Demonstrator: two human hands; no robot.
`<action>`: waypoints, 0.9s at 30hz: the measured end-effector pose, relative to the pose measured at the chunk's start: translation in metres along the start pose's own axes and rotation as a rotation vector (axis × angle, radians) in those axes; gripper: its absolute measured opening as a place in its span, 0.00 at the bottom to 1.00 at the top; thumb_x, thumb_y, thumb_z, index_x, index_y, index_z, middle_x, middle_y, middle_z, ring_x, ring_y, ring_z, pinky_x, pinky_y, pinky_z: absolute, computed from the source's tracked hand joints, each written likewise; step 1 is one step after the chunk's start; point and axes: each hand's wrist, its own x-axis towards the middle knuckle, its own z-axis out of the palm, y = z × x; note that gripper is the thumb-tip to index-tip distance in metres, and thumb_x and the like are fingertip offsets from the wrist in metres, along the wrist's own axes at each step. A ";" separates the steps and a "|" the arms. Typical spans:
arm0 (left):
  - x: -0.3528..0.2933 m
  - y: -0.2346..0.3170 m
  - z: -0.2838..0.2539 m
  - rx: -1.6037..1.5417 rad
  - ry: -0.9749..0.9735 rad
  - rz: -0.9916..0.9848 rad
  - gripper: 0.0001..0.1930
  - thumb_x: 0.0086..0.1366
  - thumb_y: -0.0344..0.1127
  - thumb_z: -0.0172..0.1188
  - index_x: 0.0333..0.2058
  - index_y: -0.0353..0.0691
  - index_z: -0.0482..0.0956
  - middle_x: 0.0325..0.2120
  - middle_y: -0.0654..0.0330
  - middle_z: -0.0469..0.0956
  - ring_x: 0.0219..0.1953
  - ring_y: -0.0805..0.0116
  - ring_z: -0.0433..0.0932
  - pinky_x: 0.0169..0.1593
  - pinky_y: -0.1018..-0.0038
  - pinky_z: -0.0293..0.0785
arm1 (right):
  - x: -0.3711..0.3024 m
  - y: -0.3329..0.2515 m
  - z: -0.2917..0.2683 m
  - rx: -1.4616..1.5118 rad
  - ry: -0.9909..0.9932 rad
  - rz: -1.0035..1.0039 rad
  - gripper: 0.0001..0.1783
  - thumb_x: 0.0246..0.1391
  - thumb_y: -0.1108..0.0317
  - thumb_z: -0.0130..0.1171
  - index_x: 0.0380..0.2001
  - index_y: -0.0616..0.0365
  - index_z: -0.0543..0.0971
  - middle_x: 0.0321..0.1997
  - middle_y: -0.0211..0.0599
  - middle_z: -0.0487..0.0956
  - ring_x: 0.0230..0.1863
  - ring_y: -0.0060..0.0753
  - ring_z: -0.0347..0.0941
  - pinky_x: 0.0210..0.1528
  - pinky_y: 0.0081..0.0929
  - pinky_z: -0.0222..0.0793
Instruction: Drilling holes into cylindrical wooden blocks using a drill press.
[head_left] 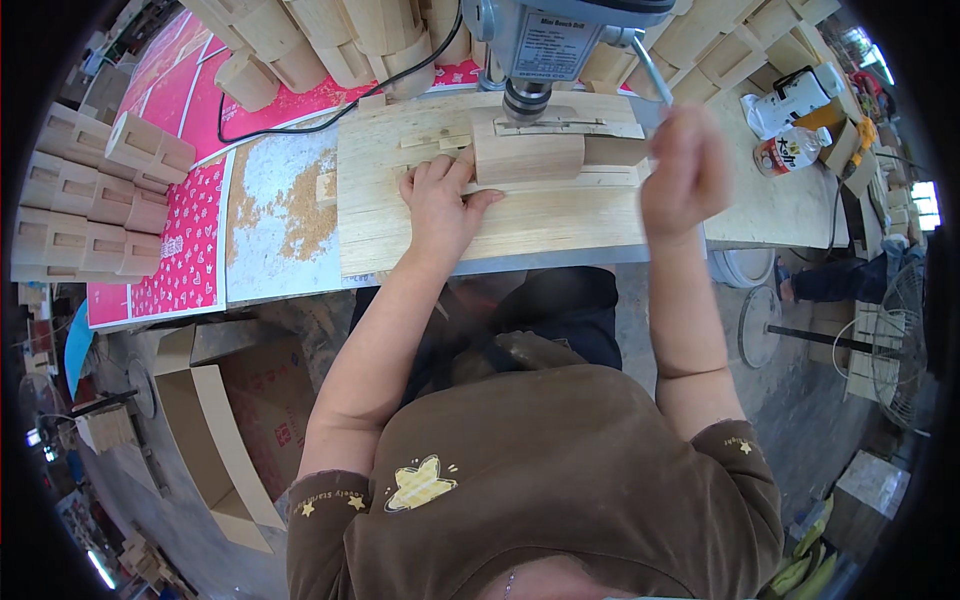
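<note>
My left hand (443,205) lies with fingers spread on a pale wooden board (400,240). Its index finger and thumb touch the left end of a rounded wooden block (528,158). The block rests lengthwise against thin wooden strips (570,128) on the board. Directly above it is the chuck (526,100) of a small bench drill (545,45); the drill tip is hidden or too small to make out. At the right, my right hand (688,165), blurred by motion, is closed around the end of the drill's metal feed lever (652,68).
Stacked wooden pieces with rectangular slots (90,210) stand at the left, more behind the drill. A black cable (330,122) crosses the pink table cover (180,235) near sawdust (305,210). Bottles (790,150) stand at right. An open cardboard box (215,430) lies on the floor.
</note>
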 end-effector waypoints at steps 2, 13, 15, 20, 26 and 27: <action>-0.002 -0.001 -0.002 0.006 0.000 -0.011 0.30 0.42 0.44 0.69 0.47 0.45 0.75 0.28 0.65 0.72 0.38 0.63 0.69 0.51 0.60 0.54 | 0.056 -0.023 0.003 -0.059 0.049 0.191 0.05 0.53 0.72 0.52 0.28 0.61 0.76 0.18 0.37 0.72 0.20 0.39 0.66 0.31 0.30 0.64; 0.011 0.005 0.001 -0.213 -0.005 -0.105 0.27 0.37 0.43 0.73 0.40 0.42 0.79 0.31 0.65 0.74 0.40 0.66 0.71 0.52 0.62 0.52 | 0.119 0.021 0.025 -0.183 -0.118 0.269 0.19 0.59 0.60 0.44 0.35 0.64 0.78 0.31 0.47 0.78 0.36 0.37 0.74 0.40 0.30 0.66; 0.010 -0.006 0.000 -0.279 -0.003 -0.091 0.27 0.36 0.42 0.73 0.38 0.40 0.79 0.32 0.64 0.75 0.41 0.67 0.71 0.53 0.62 0.52 | 0.058 0.049 0.015 -0.291 -0.261 0.153 0.08 0.56 0.68 0.51 0.32 0.59 0.76 0.24 0.39 0.75 0.26 0.42 0.69 0.33 0.31 0.65; 0.011 -0.018 0.000 -0.406 -0.004 -0.097 0.25 0.36 0.40 0.74 0.36 0.38 0.79 0.32 0.63 0.74 0.36 0.66 0.73 0.50 0.64 0.57 | -0.032 0.038 -0.016 -0.432 -0.756 0.117 0.14 0.51 0.66 0.56 0.40 0.59 0.73 0.36 0.40 0.74 0.41 0.46 0.68 0.45 0.36 0.61; -0.015 -0.058 -0.086 -0.374 0.032 -0.101 0.17 0.40 0.31 0.71 0.32 0.36 0.79 0.29 0.64 0.75 0.30 0.72 0.75 0.34 0.78 0.69 | -0.038 0.035 -0.021 -0.434 -0.785 0.129 0.18 0.44 0.58 0.61 0.37 0.55 0.74 0.33 0.35 0.73 0.40 0.41 0.68 0.47 0.37 0.58; -0.022 -0.068 -0.098 -0.420 0.060 -0.132 0.15 0.42 0.29 0.71 0.31 0.34 0.79 0.28 0.64 0.76 0.29 0.74 0.75 0.31 0.82 0.69 | -0.036 0.031 -0.022 -0.453 -0.797 0.158 0.18 0.44 0.58 0.61 0.37 0.56 0.74 0.34 0.35 0.73 0.40 0.41 0.68 0.47 0.37 0.58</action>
